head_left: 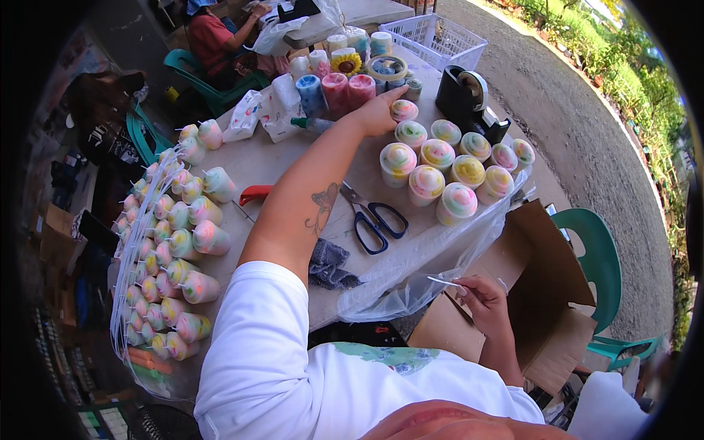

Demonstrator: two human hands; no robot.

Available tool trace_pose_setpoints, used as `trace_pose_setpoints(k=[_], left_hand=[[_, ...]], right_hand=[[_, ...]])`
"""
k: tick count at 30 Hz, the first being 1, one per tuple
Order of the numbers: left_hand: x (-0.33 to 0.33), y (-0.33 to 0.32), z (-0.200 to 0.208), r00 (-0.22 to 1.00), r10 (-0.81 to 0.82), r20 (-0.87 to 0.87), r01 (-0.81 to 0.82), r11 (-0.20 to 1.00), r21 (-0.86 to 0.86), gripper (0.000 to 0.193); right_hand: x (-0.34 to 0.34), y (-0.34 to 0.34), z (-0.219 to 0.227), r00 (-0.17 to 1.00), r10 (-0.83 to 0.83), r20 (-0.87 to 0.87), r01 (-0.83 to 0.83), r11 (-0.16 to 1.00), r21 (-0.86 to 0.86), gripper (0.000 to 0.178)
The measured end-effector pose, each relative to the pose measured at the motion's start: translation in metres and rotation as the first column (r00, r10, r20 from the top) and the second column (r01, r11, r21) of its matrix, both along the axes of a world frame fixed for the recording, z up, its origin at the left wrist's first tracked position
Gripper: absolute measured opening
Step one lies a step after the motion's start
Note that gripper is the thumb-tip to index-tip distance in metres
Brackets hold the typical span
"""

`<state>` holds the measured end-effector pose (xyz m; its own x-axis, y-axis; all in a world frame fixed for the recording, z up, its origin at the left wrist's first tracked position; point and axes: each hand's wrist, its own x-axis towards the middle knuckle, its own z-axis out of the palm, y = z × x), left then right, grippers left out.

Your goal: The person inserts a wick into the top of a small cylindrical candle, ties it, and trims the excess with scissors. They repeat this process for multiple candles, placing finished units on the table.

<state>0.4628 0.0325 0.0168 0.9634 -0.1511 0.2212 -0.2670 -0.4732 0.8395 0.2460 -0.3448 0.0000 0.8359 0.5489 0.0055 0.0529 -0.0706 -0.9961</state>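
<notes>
My left arm stretches across the table, and my left hand [378, 115] is at the far side, its index finger extended toward a small grey jar candle [413, 89]. Its other fingers are partly hidden. Just beside that hand is a pastel cup candle [404, 111], one of several swirl-topped cups grouped on the right, such as the front one [457, 204]. Near my body at the right, my right hand [484, 302] pinches a thin white stick [444, 281], possibly a candle wick, above an open cardboard box [539, 271].
Dark-handled scissors [372, 224], a grey cloth [331, 265] and a red-handled tool [254, 193] lie mid-table. Many wicked pastel candles [198, 286] crowd the left edge. A black tape dispenser [469, 103], red jar candles [335, 92] and plastic sheeting [433, 257] stand around. Another person [213, 40] sits far left.
</notes>
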Motion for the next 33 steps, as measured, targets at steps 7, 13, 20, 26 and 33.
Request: trace_pose_setpoints(k=[7, 13, 20, 26, 33], left_hand=[[-0.020, -0.005, -0.001, 0.951, 0.264, 0.163, -0.298, 0.921, 0.249, 0.073], [-0.084, 0.011, 0.015, 0.817, 0.229, 0.529, -0.427, 0.857, 0.289, 0.071], [-0.221, 0.009, 0.088, 0.764, 0.202, 0.613, -0.467, 0.828, 0.310, 0.070], [-0.365, -0.022, 0.080, 0.918, 0.377, 0.119, -0.194, 0.693, -0.694, 0.057], [-0.483, -0.048, 0.045, 0.978, 0.187, -0.087, -0.085, -0.015, -0.996, 0.059]], right_hand=[[0.000, 0.006, -0.011, 0.999, 0.003, -0.048, -0.001, 0.999, 0.036, 0.016], [-0.005, 0.014, 0.002, 0.996, 0.034, 0.085, -0.039, 0.998, 0.047, 0.016], [-0.030, 0.034, 0.037, 0.915, -0.012, 0.404, -0.037, 0.993, 0.113, 0.021], [-0.077, 0.072, 0.074, 0.748, 0.036, 0.662, -0.082, 0.996, 0.038, 0.020], [-0.141, 0.121, 0.108, 0.665, 0.083, 0.742, -0.172, 0.984, 0.044, 0.014]])
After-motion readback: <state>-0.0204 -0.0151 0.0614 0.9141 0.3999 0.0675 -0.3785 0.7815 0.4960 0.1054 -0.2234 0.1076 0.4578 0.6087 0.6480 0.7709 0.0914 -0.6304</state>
